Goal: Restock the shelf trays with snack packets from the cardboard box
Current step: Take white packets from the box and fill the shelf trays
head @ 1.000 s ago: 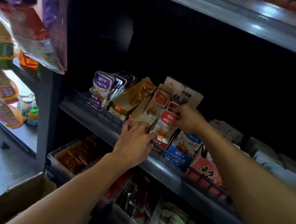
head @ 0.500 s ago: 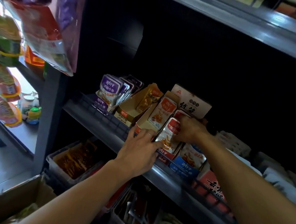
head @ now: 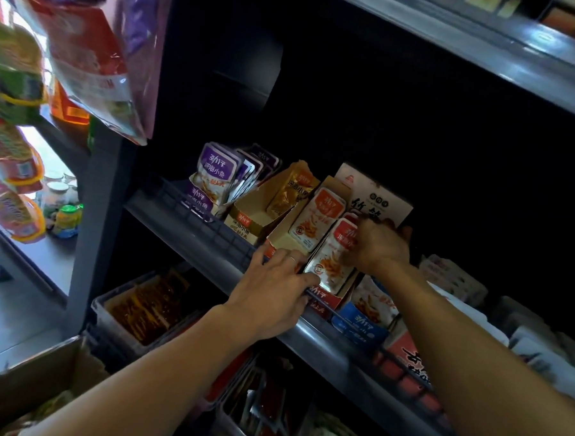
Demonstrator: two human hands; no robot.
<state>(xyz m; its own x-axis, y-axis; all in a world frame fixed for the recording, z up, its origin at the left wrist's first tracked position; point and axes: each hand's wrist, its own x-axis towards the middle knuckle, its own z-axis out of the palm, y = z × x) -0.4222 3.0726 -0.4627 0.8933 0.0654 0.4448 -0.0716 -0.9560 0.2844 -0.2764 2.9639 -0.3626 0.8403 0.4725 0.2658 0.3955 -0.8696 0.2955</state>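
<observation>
- Your right hand [head: 379, 247] pinches the red-topped snack packet [head: 334, 253] standing in its shelf tray [head: 325, 296].
- Your left hand [head: 272, 300], fingers extended, presses the tray's front.
- Left of it: purple packets [head: 211, 177] reading "深海小鱼".
- Cardboard box [head: 34, 391]: below your left forearm.

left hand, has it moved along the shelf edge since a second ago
No. The left hand keeps resting at the shelf rail, fingertips by the red tray.
</observation>
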